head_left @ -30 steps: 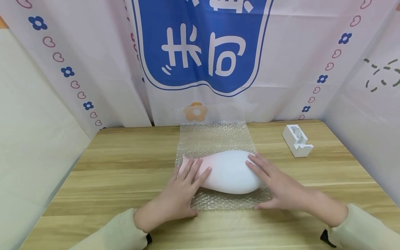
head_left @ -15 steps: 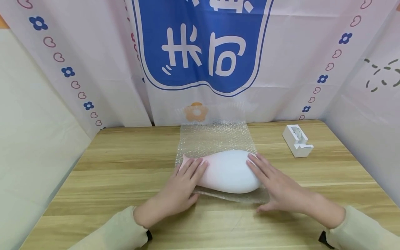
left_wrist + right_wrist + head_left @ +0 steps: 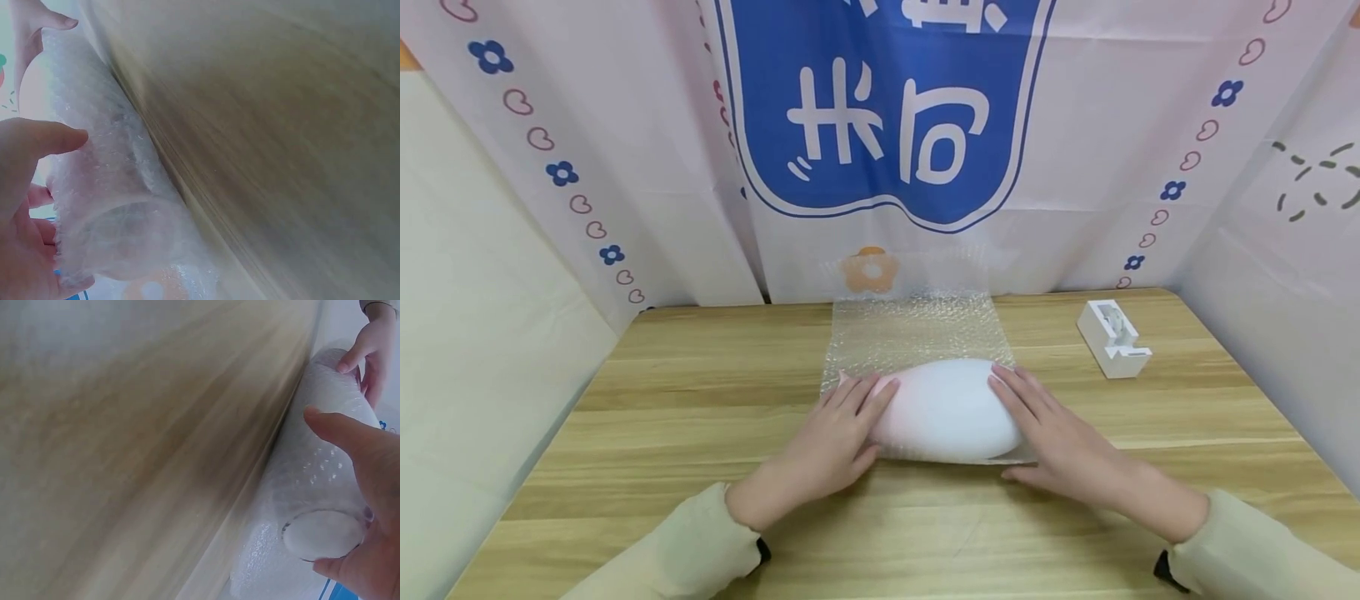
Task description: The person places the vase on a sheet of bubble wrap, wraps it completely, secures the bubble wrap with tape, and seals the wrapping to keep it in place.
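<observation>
Extending over the near part of the wooden surface (image 3: 917,542), two pale sleeves (image 3: 662,550) lead to the hands. Left hand (image 3: 831,442): grasping the narrow pink end of a vase (image 3: 951,408), thumb against the bubble wrap (image 3: 917,333) on the near side. Right hand (image 3: 1067,442): curved round the wide white end, fingers over the top, thumb low in front; thumb contact with the wrap unclear. Vase lies on its side at mid-surface, between the hands. Wrap passes under it, near edge folded up against the vase's near side; remainder extends to the back edge, far end overlapping the cloth. White tape dispenser (image 3: 1114,340): far right, apart from the wrap. Printed cloth (image 3: 1112,125) with blue shield hangs behind.
</observation>
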Action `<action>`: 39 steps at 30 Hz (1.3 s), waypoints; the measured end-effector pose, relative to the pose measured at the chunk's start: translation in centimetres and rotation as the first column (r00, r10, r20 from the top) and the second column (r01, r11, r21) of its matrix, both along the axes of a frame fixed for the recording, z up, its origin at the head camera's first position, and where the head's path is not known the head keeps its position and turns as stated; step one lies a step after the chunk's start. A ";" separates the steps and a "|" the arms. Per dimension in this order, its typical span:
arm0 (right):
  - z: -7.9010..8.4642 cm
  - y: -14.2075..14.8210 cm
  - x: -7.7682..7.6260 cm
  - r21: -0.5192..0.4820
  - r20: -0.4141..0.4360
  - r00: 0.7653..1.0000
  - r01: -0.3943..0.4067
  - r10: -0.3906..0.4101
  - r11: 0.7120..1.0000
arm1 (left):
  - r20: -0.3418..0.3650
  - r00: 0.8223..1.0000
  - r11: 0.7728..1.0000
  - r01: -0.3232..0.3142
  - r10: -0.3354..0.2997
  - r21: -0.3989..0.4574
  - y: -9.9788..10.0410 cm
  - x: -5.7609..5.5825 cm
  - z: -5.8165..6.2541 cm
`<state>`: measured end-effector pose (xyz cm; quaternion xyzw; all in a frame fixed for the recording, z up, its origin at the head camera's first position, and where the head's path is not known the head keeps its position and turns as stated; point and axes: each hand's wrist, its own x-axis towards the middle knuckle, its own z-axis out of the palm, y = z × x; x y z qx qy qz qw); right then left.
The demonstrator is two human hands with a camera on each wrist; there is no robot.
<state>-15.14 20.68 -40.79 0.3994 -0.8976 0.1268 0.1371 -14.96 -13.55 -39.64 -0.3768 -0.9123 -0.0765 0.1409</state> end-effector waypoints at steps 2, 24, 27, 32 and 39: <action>-0.1 -0.1 -0.3 -0.008 0.000 1.000 0.008 -0.008 1.000 | -0.004 1.000 1.000 0.007 -0.007 0.009 0.0 -0.3 0.0; -0.6 0.4 -2.3 -0.081 -0.117 0.991 -0.080 0.071 0.993 | 0.076 0.986 0.988 0.143 -0.148 0.064 -1.4 -2.4 0.4; -0.6 0.4 -2.4 -0.067 -0.121 0.990 -0.085 0.076 0.994 | 0.081 0.986 0.989 0.142 -0.145 0.040 -1.4 -2.4 0.6; -0.4 0.5 -2.6 -0.057 -0.119 0.989 -0.094 0.087 0.994 | 0.096 0.987 0.992 0.128 -0.127 0.002 -1.4 -2.4 0.8; -0.6 0.7 -2.7 -0.053 -0.107 0.991 -0.081 0.075 0.995 | 0.128 0.983 0.990 0.135 -0.130 -0.037 -1.1 -2.9 1.8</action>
